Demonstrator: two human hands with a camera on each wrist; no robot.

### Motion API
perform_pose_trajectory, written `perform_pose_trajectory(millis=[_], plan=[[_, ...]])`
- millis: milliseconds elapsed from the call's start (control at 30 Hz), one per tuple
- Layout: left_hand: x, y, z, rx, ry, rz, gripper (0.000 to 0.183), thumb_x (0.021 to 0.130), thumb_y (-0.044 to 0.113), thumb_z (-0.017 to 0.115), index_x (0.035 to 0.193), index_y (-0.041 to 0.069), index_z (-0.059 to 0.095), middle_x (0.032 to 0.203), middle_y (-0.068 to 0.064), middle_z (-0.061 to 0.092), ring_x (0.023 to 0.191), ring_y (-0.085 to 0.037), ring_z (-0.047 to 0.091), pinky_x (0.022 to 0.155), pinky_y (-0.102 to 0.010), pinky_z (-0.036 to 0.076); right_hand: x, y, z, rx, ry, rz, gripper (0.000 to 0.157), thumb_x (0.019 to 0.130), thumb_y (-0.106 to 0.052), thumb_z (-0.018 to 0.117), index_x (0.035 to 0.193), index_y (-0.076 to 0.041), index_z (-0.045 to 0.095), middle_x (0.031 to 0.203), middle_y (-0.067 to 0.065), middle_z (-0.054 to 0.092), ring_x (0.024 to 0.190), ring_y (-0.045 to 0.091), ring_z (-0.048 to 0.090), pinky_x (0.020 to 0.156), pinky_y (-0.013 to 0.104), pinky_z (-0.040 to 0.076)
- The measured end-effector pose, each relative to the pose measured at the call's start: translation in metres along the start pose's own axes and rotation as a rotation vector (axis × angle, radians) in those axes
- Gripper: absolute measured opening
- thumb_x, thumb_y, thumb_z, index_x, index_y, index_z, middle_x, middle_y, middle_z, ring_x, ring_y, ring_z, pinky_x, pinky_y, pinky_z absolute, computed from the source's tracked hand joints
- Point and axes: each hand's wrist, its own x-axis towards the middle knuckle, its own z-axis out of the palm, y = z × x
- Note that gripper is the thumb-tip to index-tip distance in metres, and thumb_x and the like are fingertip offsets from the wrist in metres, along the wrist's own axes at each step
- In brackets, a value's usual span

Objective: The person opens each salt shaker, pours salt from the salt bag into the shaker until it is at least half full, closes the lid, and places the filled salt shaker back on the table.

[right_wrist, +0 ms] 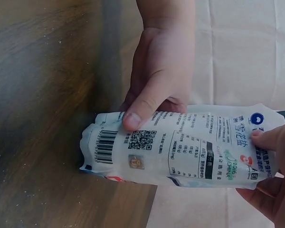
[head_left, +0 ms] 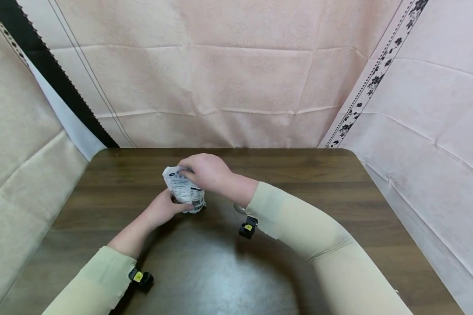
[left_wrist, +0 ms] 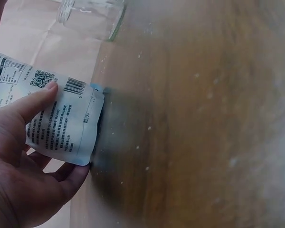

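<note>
A white printed bag of salt (head_left: 187, 191) is held tilted over the far left part of the table, its text and barcode side facing up. Near its lower end my left hand (head_left: 163, 210) grips it, thumb (left_wrist: 43, 95) across the printed face and fingers underneath. The right hand (head_left: 210, 171) pinches the upper end between thumb and fingers, as the right wrist view shows. A clear glass jar (left_wrist: 92, 19) stands beside the bag in the left wrist view; in the head view the right sleeve hides most of it.
The brown wooden table (head_left: 299, 170) has rounded far corners, and small white specks lie on it. Pale cloth (head_left: 220, 87) hangs behind the table and on both sides. A small black camera sits on each wrist.
</note>
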Motion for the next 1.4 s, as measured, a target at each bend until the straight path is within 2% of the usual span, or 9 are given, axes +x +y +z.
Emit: perform_pose_trajectory(millis=[100,267,467,600,800,1067,1233,1400], plan=[[0.002,-0.008,0.004,0.010,0.016,0.003,0.069,0.075,0.043,0.073,0.130,0.016,0.042,0.122,-0.006,0.056,0.107,-0.021,0.053,0.086,-0.037,0.043,-0.004,0.002,-0.003,0.010,0.012,-0.017,0.018,0.092,-0.035,0.055,0.103,-0.027,0.067,0.097,-0.017,0.065,0.082,-0.002,0.056,0.071,0.022,0.045],[0.001,-0.007,0.008,-0.003,0.036,0.009,0.072,0.072,0.050,0.073,0.130,0.021,0.041,0.121,-0.002,0.056,0.105,-0.021,0.053,0.082,-0.036,0.043,-0.010,0.005,-0.012,0.022,0.037,-0.003,0.020,0.092,-0.036,0.056,0.105,-0.029,0.068,0.099,-0.018,0.065,0.083,-0.003,0.057,0.072,0.021,0.045],[-0.003,-0.003,0.015,-0.033,-0.003,0.005,0.074,0.072,0.051,0.073,0.131,0.024,0.039,0.123,0.001,0.054,0.108,-0.020,0.053,0.088,-0.039,0.042,-0.020,0.006,-0.024,0.061,0.043,0.023,0.020,0.091,-0.036,0.057,0.106,-0.029,0.068,0.099,-0.018,0.066,0.082,-0.005,0.056,0.071,0.019,0.044],[-0.005,0.000,0.019,-0.068,-0.017,0.027,0.071,0.072,0.045,0.076,0.130,0.023,0.040,0.122,0.001,0.056,0.107,-0.019,0.053,0.089,-0.040,0.041,-0.027,0.009,-0.030,0.103,0.064,0.026,0.019,0.091,-0.036,0.058,0.105,-0.030,0.069,0.097,-0.020,0.065,0.082,-0.006,0.056,0.071,0.018,0.043],[-0.003,0.001,0.022,-0.091,0.007,0.059,0.068,0.072,0.041,0.077,0.129,0.025,0.042,0.118,0.002,0.058,0.104,-0.018,0.054,0.085,-0.037,0.041,-0.039,0.020,-0.036,0.186,0.096,0.082,0.018,0.089,-0.035,0.060,0.103,-0.030,0.070,0.092,-0.020,0.066,0.075,-0.008,0.054,0.067,0.016,0.043],[0.003,0.004,0.026,-0.026,0.061,0.034,0.071,0.069,0.046,0.078,0.127,0.021,0.045,0.113,-0.002,0.060,0.098,-0.020,0.054,0.082,-0.036,0.041,-0.055,0.040,-0.039,0.275,0.125,0.149,0.017,0.087,-0.034,0.064,0.100,-0.027,0.072,0.085,-0.017,0.067,0.067,-0.002,0.055,0.062,0.019,0.045],[0.008,0.005,0.030,-0.069,0.083,0.028,0.071,0.068,0.040,0.080,0.126,0.018,0.046,0.112,-0.005,0.060,0.095,-0.021,0.054,0.080,-0.034,0.041,-0.066,0.053,-0.037,0.299,0.194,0.173,0.017,0.084,-0.032,0.068,0.098,-0.024,0.073,0.084,-0.014,0.067,0.067,0.000,0.057,0.061,0.020,0.047],[0.011,0.008,0.030,-0.087,0.102,0.022,0.073,0.066,0.043,0.081,0.124,0.017,0.045,0.111,-0.005,0.058,0.094,-0.021,0.053,0.079,-0.034,0.041,-0.073,0.065,-0.035,0.310,0.238,0.177,0.016,0.083,-0.029,0.070,0.097,-0.023,0.073,0.085,-0.011,0.067,0.072,0.002,0.056,0.064,0.021,0.046]])
